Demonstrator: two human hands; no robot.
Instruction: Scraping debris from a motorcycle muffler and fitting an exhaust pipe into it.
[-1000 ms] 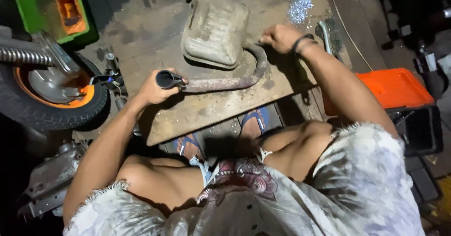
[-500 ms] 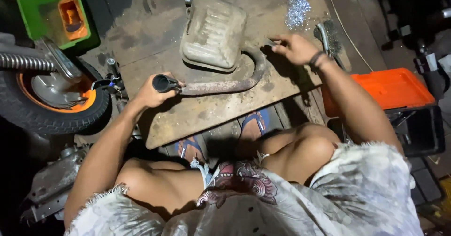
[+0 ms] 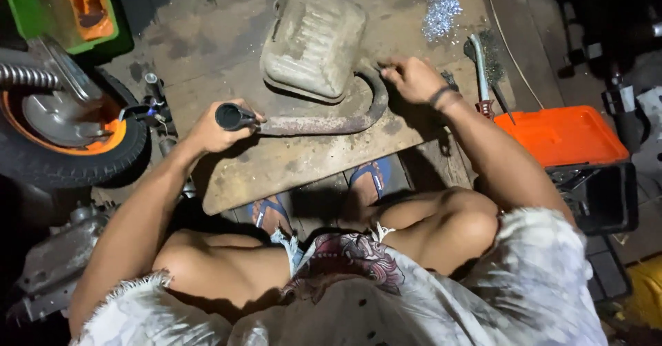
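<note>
A rusty curved exhaust pipe point(image 3: 324, 123) lies across a low wooden board point(image 3: 296, 163), joined to a dirty beige muffler box point(image 3: 314, 39). My left hand point(image 3: 217, 127) is closed around the pipe's open black end. My right hand point(image 3: 412, 78) rests on the board beside the pipe's bend, fingers curled; whether it holds anything small I cannot tell. My knees and blue sandals sit just below the board.
A wheel with an orange rim point(image 3: 65, 129) and a coiled spring stand at left. A green tray point(image 3: 62, 5) lies at top left. An orange toolbox point(image 3: 565, 134), a wire brush point(image 3: 483, 60) and shiny metal shavings point(image 3: 441, 8) sit at right.
My right hand has slid from the pipe's bend a little outward and up to the board beside it. The left hand keeps its grip on the pipe end.
</note>
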